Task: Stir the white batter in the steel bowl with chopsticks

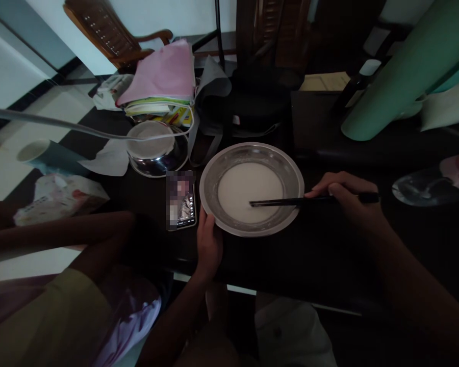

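A wide metal bowl (211,178) sits on the dark desk (275,265) between the two hands, ahead of the left one and to the left of the right one, with a pool of white liquid (248,183) covering its bottom. Black chopsticks (279,202) slant low across the bowl's right side, their tips at the liquid and their other ends in the right hand (346,191), whose thumb and fingers are closed around them just outside the rim. The left hand (209,242) lies against the near left edge of the bowl, thumb and fingers touching its side; whether the fingers curl underneath cannot be told. Just ahead and to the left of the left hand, a phone (186,204) lies with its screen lit, partly pixelated. Beyond the phone stands a shiny metal pot (156,165), with a pale cable (61,123) passing over it; behind that, a pink cover (162,71) tops a stack of books and papers (153,108). A black bag (260,102) rests beyond the bowl, ahead of both hands. Farther ahead of the right hand, a large green cylinder (390,86) leans beside a dark bottle (354,89) with a white cap, and to that hand's right lies a clear plastic item (415,189), too blurred to name. Well left of the left hand, another person's bent arm (61,229) reaches in near a patterned white packet (61,196), and a wooden chair (103,30) stands far beyond.
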Demonstrator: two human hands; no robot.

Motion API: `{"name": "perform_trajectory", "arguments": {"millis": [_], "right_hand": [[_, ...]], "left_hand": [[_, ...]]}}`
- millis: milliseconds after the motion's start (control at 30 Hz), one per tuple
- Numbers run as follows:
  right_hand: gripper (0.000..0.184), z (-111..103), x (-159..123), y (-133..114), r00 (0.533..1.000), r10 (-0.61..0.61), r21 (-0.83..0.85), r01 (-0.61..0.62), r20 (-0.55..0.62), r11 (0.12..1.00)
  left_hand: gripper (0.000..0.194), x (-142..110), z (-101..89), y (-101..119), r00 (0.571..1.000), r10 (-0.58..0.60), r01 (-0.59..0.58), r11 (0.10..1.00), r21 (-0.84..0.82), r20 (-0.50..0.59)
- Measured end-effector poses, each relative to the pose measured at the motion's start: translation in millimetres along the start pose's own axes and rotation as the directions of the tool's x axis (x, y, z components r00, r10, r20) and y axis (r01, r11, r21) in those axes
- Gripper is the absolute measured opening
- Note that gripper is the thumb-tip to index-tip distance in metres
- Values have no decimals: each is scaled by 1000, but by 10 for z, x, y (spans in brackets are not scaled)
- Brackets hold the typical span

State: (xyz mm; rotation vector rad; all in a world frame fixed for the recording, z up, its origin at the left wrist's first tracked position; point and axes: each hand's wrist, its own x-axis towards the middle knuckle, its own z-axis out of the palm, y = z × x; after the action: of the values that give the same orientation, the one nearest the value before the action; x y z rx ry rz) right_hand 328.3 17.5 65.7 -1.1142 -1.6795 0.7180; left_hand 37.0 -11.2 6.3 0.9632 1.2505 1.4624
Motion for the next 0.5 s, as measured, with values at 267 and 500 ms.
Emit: {"name": "perform_trajectory", "arguments": {"millis": [267,500], "right_hand": [[21,-21,-1,27,999,-26,-52,25,-19,998],[16,-5,5,27,990,-62,-47,69,125,997]], "left_hand": [[42,11,-76,-61,999,31,-31,996,81,-8],[36,-9,22,69,1000,21,-19,997,70,-23]]}}
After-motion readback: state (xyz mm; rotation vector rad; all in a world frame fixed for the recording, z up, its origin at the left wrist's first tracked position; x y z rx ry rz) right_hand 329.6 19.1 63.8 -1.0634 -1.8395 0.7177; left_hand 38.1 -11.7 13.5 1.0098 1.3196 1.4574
